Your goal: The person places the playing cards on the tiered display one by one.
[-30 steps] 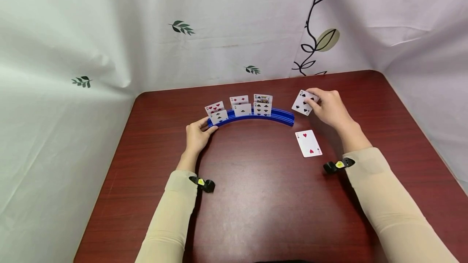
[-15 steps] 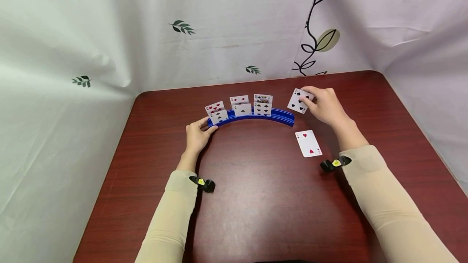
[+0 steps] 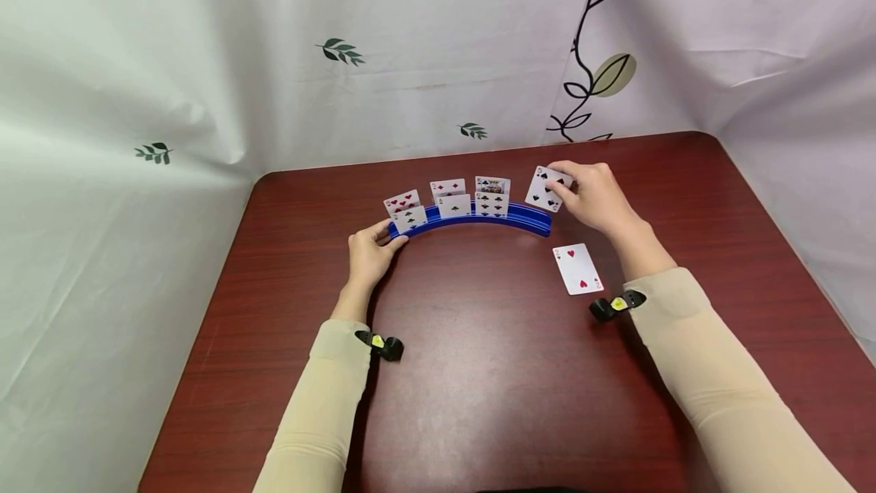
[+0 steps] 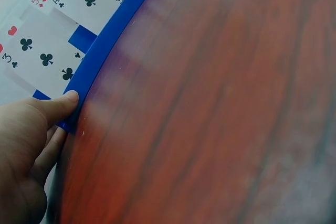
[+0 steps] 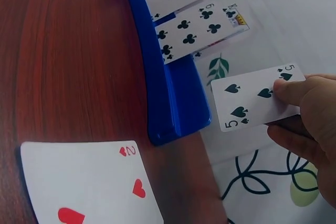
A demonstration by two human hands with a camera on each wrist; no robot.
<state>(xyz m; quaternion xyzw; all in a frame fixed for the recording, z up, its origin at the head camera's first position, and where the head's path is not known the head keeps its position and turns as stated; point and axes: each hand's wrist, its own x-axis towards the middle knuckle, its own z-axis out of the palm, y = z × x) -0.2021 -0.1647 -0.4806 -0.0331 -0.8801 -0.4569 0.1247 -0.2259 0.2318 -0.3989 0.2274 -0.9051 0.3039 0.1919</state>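
A curved blue card holder [image 3: 528, 222] stands toward the back of the table. My left hand [image 3: 368, 257] grips its left end, with the thumb [image 4: 65, 103] on the front edge. In the holder's front row stand a three of clubs [image 3: 410, 219], an ace of clubs [image 3: 454, 207] and a six of clubs [image 3: 491, 205]. Behind them rise a hearts card [image 3: 401, 201], a diamonds card [image 3: 448, 187] and a king of clubs [image 3: 493, 185]. My right hand [image 3: 605, 200] pinches a five of spades [image 5: 231, 100] by one side, tilted, close by the holder's right end.
A two of hearts [image 3: 578, 269] lies face up on the dark red wooden table [image 3: 465, 371], in front of the holder's right end. White patterned cloth [image 3: 424, 59] hangs behind the table and along both sides.
My right hand has moved left with the five of spades, bringing it to the holder's right end. The left hand and the cards in the holder have stayed put.
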